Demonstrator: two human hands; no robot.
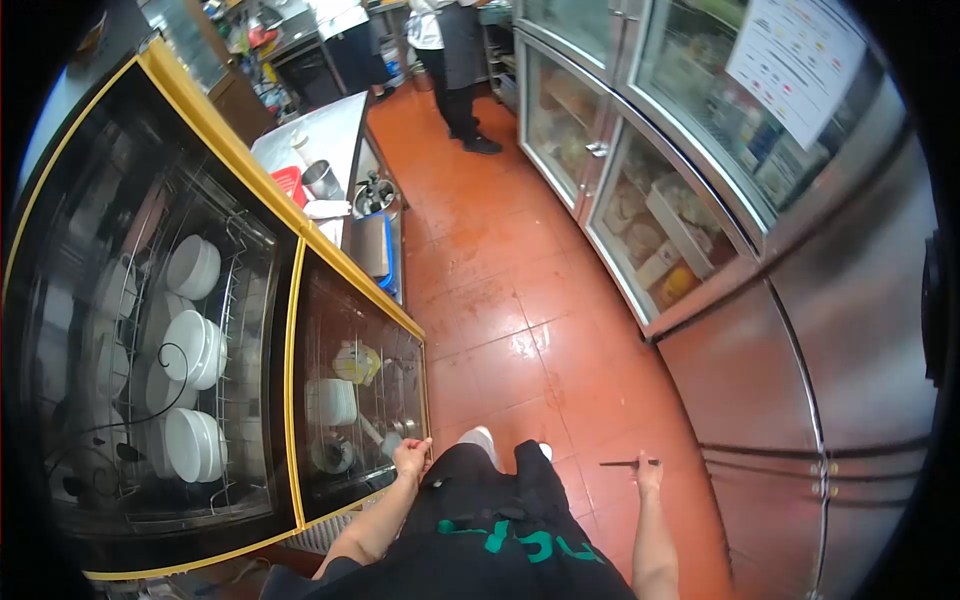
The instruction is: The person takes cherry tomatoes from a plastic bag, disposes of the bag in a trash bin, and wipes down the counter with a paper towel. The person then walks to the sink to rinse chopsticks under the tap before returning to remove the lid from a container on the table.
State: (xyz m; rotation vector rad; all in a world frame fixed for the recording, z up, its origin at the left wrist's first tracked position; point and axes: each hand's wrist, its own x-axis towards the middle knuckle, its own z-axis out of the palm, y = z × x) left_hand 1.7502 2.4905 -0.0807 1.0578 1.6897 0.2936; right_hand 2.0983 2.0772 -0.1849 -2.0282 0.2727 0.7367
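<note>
My left hand (pixel 411 456) is closed at the right edge of the lower glass door of a yellow-framed cabinet (pixel 298 400), its fingers on the frame. Behind that glass stand a stack of square white dishes (pixel 338 402) and a yellow-and-white item (pixel 356 362). My right hand (pixel 649 472) holds a thin dark object (pixel 630 463), perhaps a pen or small tool, above the red tiled floor. Stacks of white bowls (pixel 195 350) sit on wire racks behind the larger upper glass.
Steel fridges (pixel 740 370) with glass upper doors line the right side. A counter (pixel 345 120) with a metal container (pixel 320 180) and red basket (pixel 290 185) stands ahead left. Two people (pixel 455 75) (pixel 350 50) stand at the far end of the aisle.
</note>
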